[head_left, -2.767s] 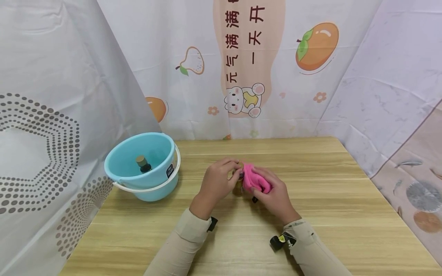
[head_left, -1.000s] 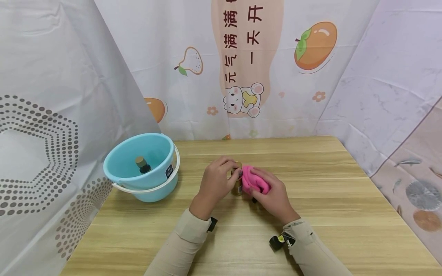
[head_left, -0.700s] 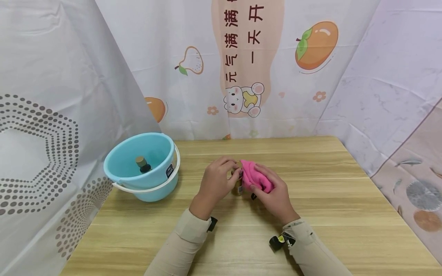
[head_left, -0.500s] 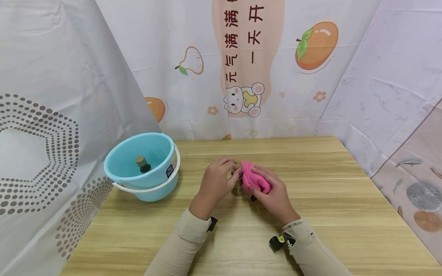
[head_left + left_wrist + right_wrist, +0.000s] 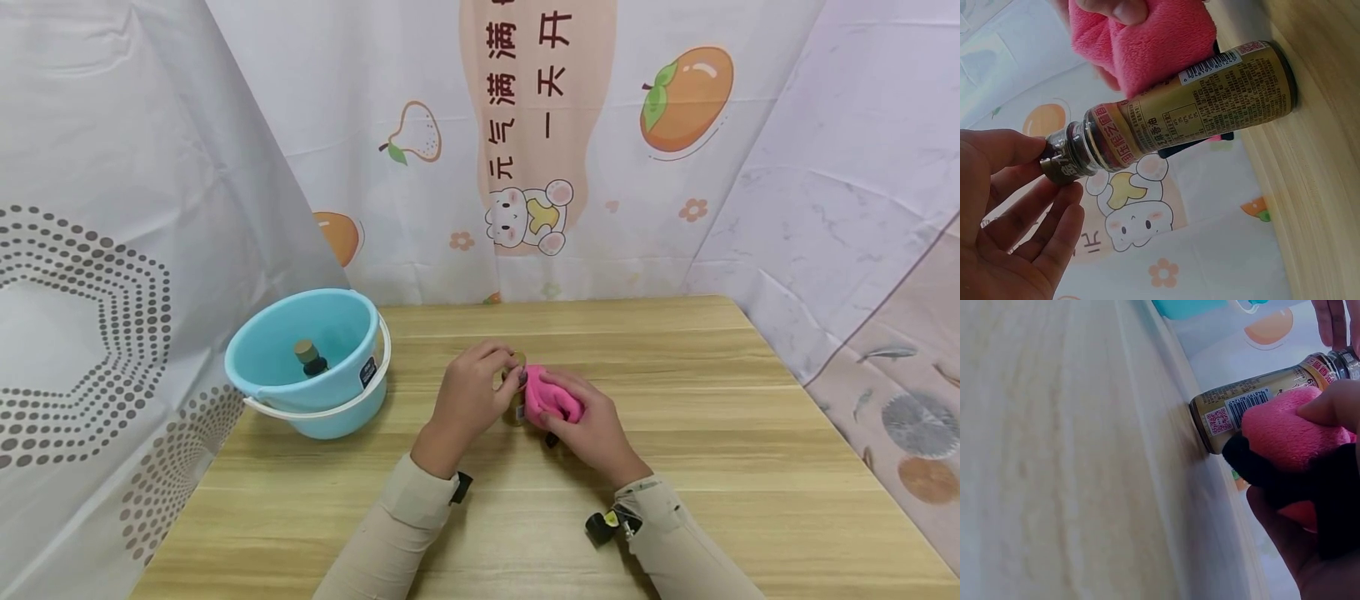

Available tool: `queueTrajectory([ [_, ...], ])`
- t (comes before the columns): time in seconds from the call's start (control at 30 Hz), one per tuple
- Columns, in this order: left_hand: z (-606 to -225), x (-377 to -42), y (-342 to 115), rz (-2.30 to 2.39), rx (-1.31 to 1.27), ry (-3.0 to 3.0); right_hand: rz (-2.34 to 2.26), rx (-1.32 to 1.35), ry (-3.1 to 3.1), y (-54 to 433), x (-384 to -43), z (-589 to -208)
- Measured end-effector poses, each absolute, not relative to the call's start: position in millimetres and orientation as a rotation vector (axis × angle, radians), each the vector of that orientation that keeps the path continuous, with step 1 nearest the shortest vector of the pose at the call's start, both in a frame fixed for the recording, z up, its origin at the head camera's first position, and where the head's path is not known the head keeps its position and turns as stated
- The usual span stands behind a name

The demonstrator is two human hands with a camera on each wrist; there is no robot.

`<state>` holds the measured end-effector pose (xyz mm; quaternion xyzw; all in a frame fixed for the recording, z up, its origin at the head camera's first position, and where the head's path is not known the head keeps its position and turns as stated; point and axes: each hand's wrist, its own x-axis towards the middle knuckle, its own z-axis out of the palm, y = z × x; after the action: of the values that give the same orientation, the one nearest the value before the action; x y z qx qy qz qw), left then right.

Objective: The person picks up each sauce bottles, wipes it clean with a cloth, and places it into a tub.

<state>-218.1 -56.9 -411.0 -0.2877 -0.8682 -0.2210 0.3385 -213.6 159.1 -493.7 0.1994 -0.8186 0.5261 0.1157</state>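
Find the bottle near the middle of the table, between both hands in the head view. Pinched at the cap from 9 o'clock by the thumb and fingertips of the left hand, with the remaining fingers loosely spread. Touched from 3 o'clock by the pink cloth, bunched in the curled fingers of the right hand, itself toward 4 o'clock.

Probably glass, to judge by the shine at the neck: stiff, fairly weighty if full, breakable if knocked over, likely slick over the glossy label. Impossible to tell how full. For lifting, best taken round the wide lower body; for steadying, light pressure on the cap seems enough. Expect softness and hardly any weight from the pink cloth; gather in a wad.

Set with its long axis upright or nearly so, cap up and base down at the tabletop. Seen from the left wrist, capped end between 8 and 9 o'clock; from the right wrist, toward 2. Turned with the barcode facing roughly 5 o'clock in the head view.
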Motion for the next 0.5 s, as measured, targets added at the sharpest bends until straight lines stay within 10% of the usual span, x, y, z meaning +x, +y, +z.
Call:
queueTrajectory([
  [0.5, -409.1, -216.5, -55.7, -0.553, -0.728, -2.282, 1.487, 0.518, -2.573, 160.5, -215.7, -496.9],
])
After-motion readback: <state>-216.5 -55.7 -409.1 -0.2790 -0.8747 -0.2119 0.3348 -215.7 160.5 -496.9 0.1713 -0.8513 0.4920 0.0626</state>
